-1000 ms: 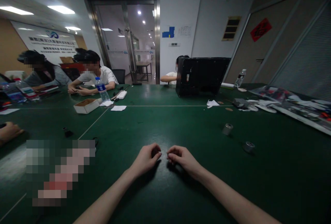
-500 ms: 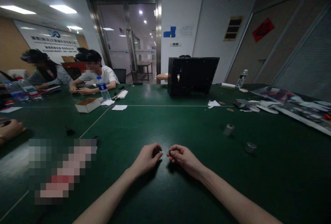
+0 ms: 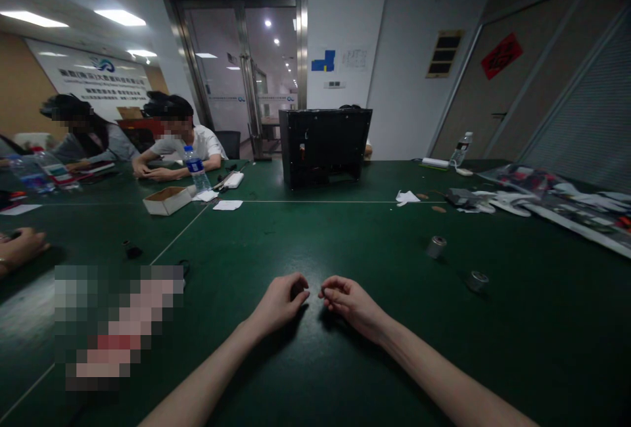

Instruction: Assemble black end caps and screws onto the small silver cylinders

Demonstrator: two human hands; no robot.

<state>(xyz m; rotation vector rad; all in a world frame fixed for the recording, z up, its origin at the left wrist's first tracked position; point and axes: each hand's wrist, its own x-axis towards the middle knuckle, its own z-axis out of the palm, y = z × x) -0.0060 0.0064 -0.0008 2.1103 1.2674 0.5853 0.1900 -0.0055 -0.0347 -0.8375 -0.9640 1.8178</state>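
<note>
My left hand rests low over the green table, fingers curled, with a gap between thumb and forefinger and nothing visible in it. Facing it across a narrow space, my right hand is closed in a pinch. A small dark piece shows at those fingertips, too small to name. To the right stand a silver metal cylinder and, nearer, another metal cylinder, both apart from my hands.
A black computer case stands across the table, partly hiding a person. White box, water bottle and paper lie left. Another person's hand is at the left edge. Clutter covers the far right.
The black computer case has shifted left across the far side of the table, and the arm seen at its left is now hidden. My hands have stayed in place.
</note>
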